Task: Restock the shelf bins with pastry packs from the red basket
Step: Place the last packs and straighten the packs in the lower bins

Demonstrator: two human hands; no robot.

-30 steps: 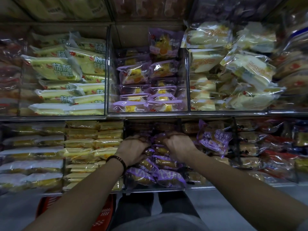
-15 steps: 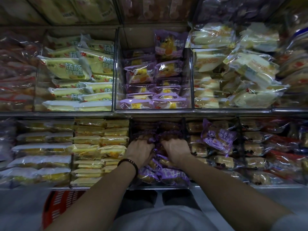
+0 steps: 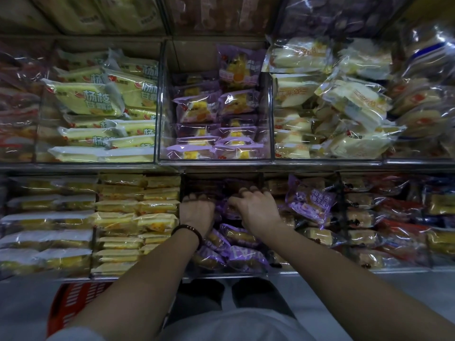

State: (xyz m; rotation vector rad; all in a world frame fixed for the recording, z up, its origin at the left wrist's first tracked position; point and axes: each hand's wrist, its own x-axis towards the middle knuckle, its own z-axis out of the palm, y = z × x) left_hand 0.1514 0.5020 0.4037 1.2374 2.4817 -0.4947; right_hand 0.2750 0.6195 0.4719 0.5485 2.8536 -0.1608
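Note:
Both my hands reach into the clear lower middle bin, which holds several purple pastry packs. My left hand, with a dark bead bracelet on its wrist, curls its fingers over purple packs at the bin's back left. Beside it, my right hand has its fingers bent over the back of the pile and its thumb against a purple pack. The packs under both palms are mostly hidden. The red basket stands on the floor at lower left, partly behind my left forearm.
One stray purple pack lies on the brown pastries in the bin to the right. Yellow packs fill the bins to the left. The upper shelf holds green-yellow packs, purple packs and pale sandwich packs. Grey floor lies below.
Both hands have pushed a little deeper toward the back of the purple bin, staying on the packs. The view has shifted slightly right.

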